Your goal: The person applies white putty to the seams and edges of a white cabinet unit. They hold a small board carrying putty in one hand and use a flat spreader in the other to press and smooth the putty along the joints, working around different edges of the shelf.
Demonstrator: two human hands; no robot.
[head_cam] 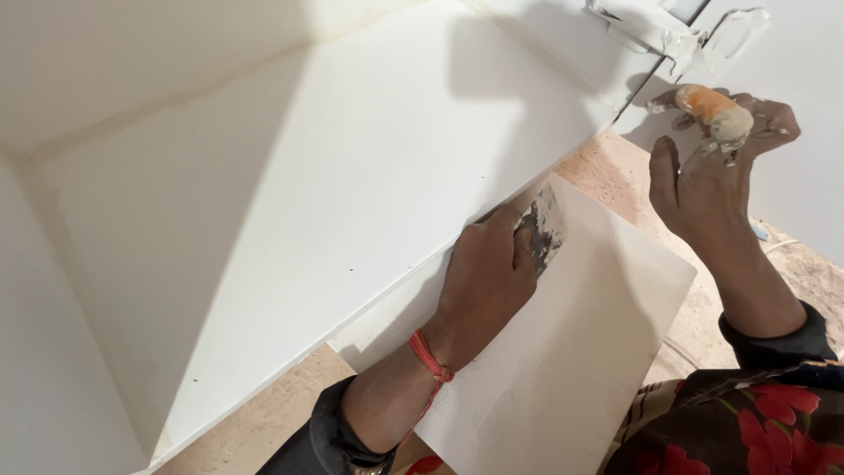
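Your left hand [488, 273] lies flat, palm down, on a white board [563, 352], fingers pressed together and closed onto a small putty blade [541, 230]. The blade is smeared grey and white. Its long axis runs up and slightly right from your fingertips, working edge pointing toward the corner where the board meets the white shelf panel [352, 202]. Only the blade shows beyond your fingers; the rest is hidden under the hand. A red thread band [431, 359] sits on that wrist, just behind the grip.

Your right hand [712, 167] is raised, well apart from the left, near the white hinge fitting [655, 31] at the top. Its fingers wrap loosely around an orange-handled tool [716, 110], whose handle is caked with pale filler. The handle's long axis slants down to the right across your fingers; the working end is hidden, so you cannot tell which way it points. Thumb is splayed out, not clamped.

Below both grips: bare particle board surface [264, 422] showing beside the white board. Dark sleeves, a floral garment [747, 422] at lower right.
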